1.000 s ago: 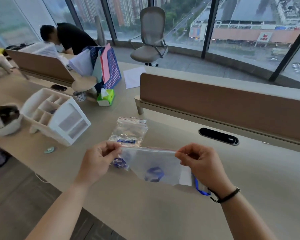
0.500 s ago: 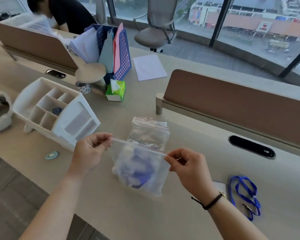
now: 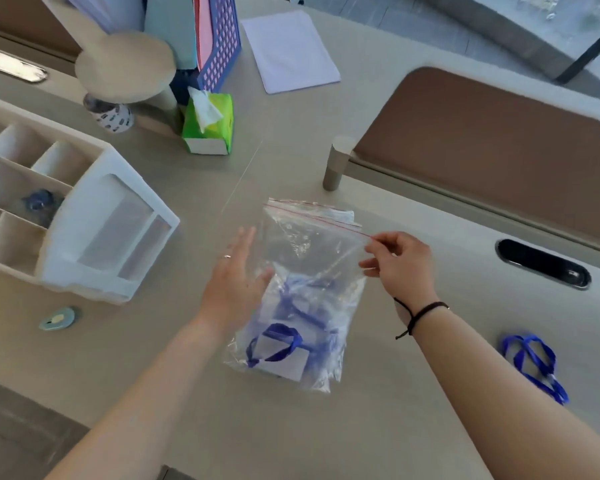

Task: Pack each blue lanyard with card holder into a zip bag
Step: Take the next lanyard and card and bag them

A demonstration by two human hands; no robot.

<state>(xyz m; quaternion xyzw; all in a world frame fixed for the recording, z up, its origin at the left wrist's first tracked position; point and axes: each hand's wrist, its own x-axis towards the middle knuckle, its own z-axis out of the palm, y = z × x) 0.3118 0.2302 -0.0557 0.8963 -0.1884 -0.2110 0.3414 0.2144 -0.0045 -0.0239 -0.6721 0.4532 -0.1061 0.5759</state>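
Pinching the zip bag (image 3: 312, 271) corner at 2 o'clock, your right hand (image 3: 400, 266) holds it; your left hand (image 3: 234, 284) lies flat and released, its motion-blurred fingers partly behind plastic that hazes the lanyard (image 3: 279, 342).

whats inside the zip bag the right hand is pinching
Inside the zip bag lies a blue lanyard looped over a white card holder. More blue strap shows above it, but crumpled plastic blurs any count.

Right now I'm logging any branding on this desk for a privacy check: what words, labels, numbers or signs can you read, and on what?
None can be read.
Patterned cup: dark marks, too blurred to tell whether they are print.
Green tissue box: no legible print on its faces.
Card holder inside the zip bag: its insert looks blank.
White paper sheet: no visible writing.
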